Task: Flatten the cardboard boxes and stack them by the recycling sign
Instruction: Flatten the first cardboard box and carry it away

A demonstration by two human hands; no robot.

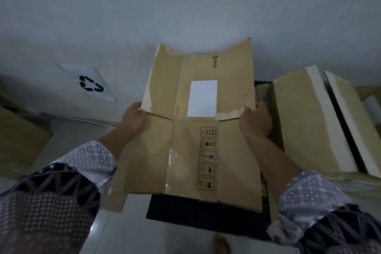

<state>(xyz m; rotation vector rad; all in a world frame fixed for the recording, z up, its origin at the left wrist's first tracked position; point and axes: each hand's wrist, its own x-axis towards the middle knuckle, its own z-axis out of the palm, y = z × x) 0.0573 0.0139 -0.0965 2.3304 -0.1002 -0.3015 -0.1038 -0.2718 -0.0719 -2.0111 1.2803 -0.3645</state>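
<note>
Holding a flattened brown cardboard box [198, 130] mid-air, left hand [133, 118] and right hand [254, 121] each clamp a side edge. Flattening looks finished; next, carry it left to the white recycling sign [90, 83] on the wall and lay it down.

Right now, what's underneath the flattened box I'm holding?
Below the flattened box, held by the left hand and right hand, a dark flat object and a cardboard edge show. The rest is covered.

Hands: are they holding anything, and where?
Yes. The left hand and right hand grip a flattened cardboard box by its two side edges, near the flap fold.
</note>
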